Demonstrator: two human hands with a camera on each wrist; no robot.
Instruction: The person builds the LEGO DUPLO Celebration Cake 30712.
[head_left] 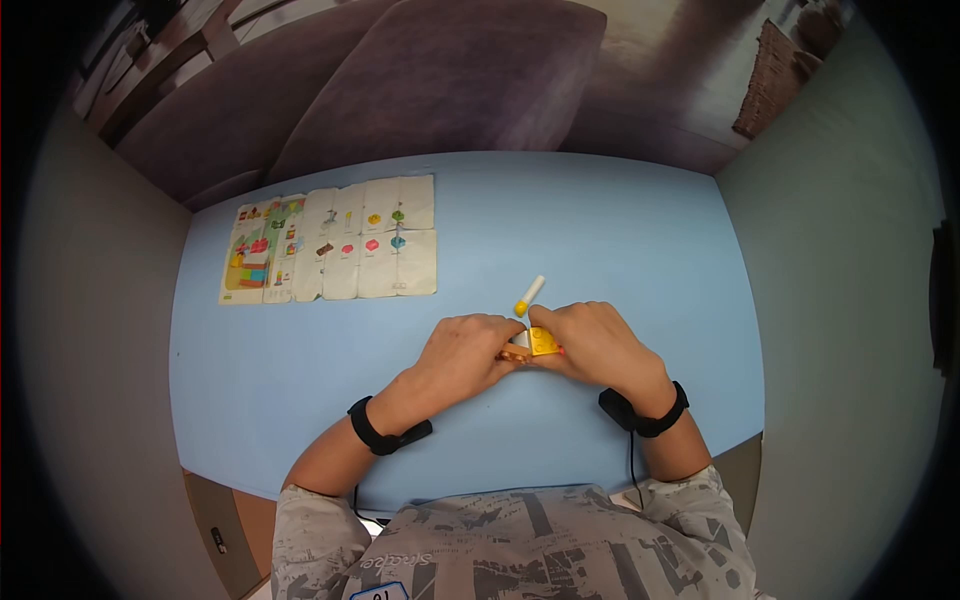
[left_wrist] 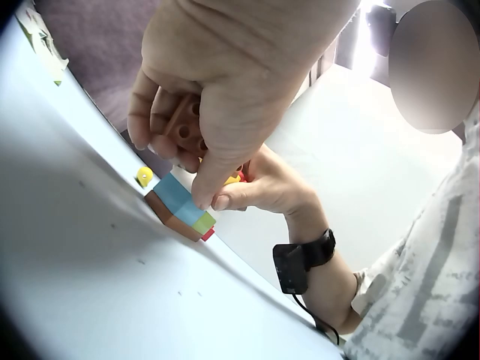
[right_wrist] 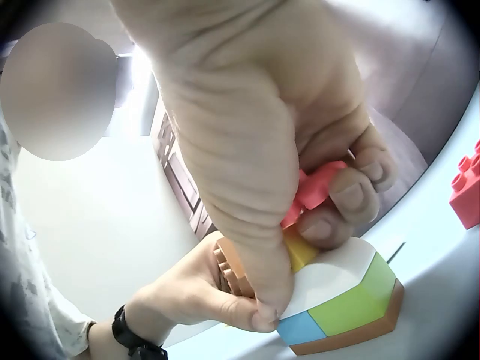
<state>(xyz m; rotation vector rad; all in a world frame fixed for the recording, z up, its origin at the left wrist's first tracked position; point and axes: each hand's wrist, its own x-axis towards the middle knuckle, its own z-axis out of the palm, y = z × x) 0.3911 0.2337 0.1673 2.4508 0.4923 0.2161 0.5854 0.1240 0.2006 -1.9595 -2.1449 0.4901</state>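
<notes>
Right wrist: right hand [right_wrist: 247,112] holds 1 red piece [right_wrist: 321,184], left hand [right_wrist: 184,294] 1 brick [right_wrist: 233,262].

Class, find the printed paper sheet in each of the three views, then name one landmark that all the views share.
Head view: the printed sheet lies left of centre, on the far part of the blue tabletop.
Left wrist view: only part of it shows, at the upper left edge.
Right wrist view: not in it.
Shared landmark: the person's left hand.

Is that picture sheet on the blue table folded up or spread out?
Spread out. The sheet lies open on the table, crease lines running between its printed pictures.
</notes>
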